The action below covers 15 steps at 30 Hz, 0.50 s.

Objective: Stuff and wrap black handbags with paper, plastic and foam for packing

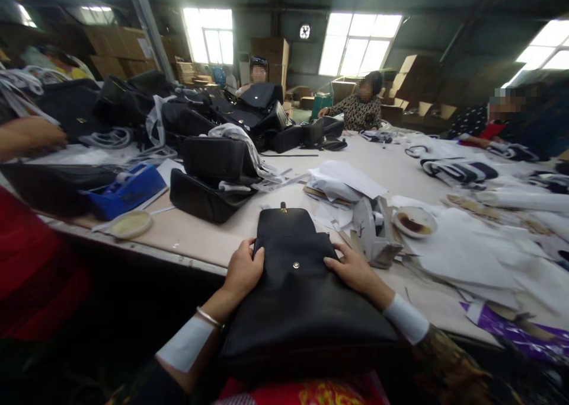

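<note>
A black leather-like handbag (302,310) lies in front of me, its near end over my lap and its far end on the table edge. Its flap (284,224) is folded open away from me, with a small strap tab at the tip. A round metal snap (296,265) shows on the front panel. My left hand (245,267) grips the bag's left edge, thumb on top. On the opposite edge, my right hand (353,270) holds the bag with its thumb on top as well. The undersides of my fingers are hidden.
Black bags (213,174) are piled at the left, near a blue tape dispenser (128,188) and a shallow round dish (131,224). A grey dispenser (377,233), a bowl of brown liquid (414,222) and white paper sheets (462,251) lie right. Co-workers surround the table.
</note>
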{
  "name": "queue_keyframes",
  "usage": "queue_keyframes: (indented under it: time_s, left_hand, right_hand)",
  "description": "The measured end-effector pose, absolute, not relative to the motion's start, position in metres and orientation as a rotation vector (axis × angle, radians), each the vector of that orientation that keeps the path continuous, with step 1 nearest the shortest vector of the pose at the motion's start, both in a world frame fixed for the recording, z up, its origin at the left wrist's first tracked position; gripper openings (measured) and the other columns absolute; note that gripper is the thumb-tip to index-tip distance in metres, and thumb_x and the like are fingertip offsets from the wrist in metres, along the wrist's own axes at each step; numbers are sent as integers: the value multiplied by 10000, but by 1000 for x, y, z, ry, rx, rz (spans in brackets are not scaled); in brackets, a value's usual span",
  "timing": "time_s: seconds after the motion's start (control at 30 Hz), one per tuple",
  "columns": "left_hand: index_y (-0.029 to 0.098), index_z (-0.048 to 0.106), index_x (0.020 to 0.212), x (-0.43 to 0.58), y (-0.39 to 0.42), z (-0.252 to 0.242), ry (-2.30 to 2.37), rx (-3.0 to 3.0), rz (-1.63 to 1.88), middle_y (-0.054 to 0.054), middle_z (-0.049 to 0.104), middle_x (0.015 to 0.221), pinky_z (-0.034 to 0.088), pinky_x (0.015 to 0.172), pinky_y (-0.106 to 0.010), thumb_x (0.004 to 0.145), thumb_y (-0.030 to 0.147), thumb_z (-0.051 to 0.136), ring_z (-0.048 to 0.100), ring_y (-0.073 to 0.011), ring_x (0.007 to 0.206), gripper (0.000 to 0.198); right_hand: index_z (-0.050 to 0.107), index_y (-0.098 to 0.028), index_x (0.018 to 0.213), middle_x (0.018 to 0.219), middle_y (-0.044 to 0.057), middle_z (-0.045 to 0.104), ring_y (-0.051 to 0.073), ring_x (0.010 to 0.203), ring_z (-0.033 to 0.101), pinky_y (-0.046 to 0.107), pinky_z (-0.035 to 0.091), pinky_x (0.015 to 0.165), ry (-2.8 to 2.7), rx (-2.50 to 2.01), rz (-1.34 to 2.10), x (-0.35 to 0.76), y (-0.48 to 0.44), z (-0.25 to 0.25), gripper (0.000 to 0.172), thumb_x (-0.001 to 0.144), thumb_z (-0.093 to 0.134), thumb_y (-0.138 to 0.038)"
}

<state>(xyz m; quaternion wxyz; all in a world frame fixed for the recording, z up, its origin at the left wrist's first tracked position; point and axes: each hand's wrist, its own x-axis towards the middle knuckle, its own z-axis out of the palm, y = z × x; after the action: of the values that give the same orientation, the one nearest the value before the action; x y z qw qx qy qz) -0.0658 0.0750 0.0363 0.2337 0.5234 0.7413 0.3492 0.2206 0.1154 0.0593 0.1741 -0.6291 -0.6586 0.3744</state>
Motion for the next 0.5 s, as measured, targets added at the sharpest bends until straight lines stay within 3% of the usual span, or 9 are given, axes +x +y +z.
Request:
queue_keyframes:
  time_s: [0.07, 0.13, 0.23, 0.37, 0.5]
  left_hand:
    - [92, 571, 1263, -64, 76, 42, 2079, 1518, 825, -133, 730, 930, 503, 863, -374, 912, 325, 535, 687, -281, 953, 423]
    - [91, 556, 1286, -62, 77, 47, 2114, 1580, 728, -173, 714, 1074, 490, 907, -375, 927, 323, 519, 673, -289, 1035, 429]
    - [97, 553, 1283, -62, 78, 55, 2165, 1657, 573, -193, 688, 1168, 485, 925, -374, 956, 337, 469, 661, -294, 1089, 414]
    - [125, 611, 1182, -65, 85, 83, 2225, 1865, 206, -192, 701, 1071, 504, 875, -434, 949, 406, 478, 673, -335, 1022, 389]
    - [141, 640, 1175, -52, 95, 121, 1775, 2346, 188, -195, 617, 1268, 417, 1050, -439, 893, 393, 601, 564, -331, 1218, 381]
  right_hand:
    - [499, -92, 1402, 1108, 187, 687, 337, 1044, 653, 504, 494, 944, -2117, -1655, 560, 222, 119, 71, 651, 855, 610, -426]
    - [484, -129, 1435, 1398, 196, 542, 350, 1295, 502, 517, 388, 1089, -2320, -1366, 270, 220, 122, 84, 634, 892, 579, -443]
    - [474, -224, 1466, 1547, 112, 416, 341, 1439, 335, 544, 270, 1170, -2696, -1074, 327, 211, 122, 93, 618, 933, 523, -531]
    - [405, -260, 1515, 1600, 115, 317, 376, 1463, 285, 603, 206, 1171, -2949, -1080, 532, 195, 121, 84, 664, 958, 416, -623]
    - [395, -263, 1520, 1606, 124, 299, 379, 1465, 275, 597, 172, 1181, -2930, -1092, 569, 191, 122, 76, 670, 957, 419, -628]
